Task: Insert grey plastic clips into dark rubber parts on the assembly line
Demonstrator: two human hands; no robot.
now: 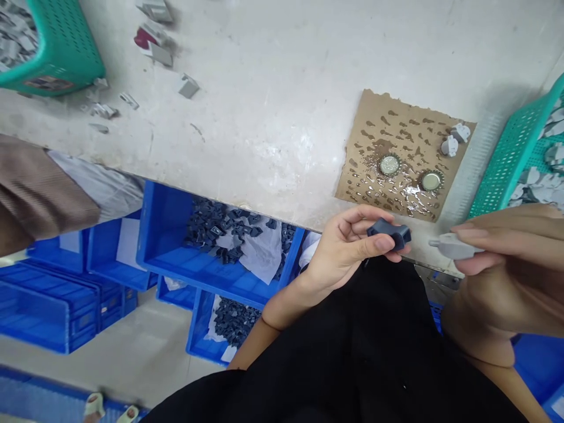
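Between the thumb and fingers of my left hand [348,244] is a dark blue-grey plastic part [390,234] with a notched end facing right. My right hand [506,252] pinches a light grey plastic piece [460,245], whose thin pin points left at the dark part. A small gap separates the two pieces. Just beyond my hands lies a brown cardboard sheet [365,129] with wet, shiny spots. Two bottle caps sit on it, one cap [390,165] to the left and another cap [432,181] to the right. Two small grey pieces [450,145] rest near its right edge.
A green basket [506,158] of grey pieces stands at the right, another green basket [70,47] at the upper left. Loose grey parts [188,86] lie on the white table [264,117]. Below its edge, a blue crate [167,258] holds dark parts. A co-worker's sleeve [44,188] is at left.
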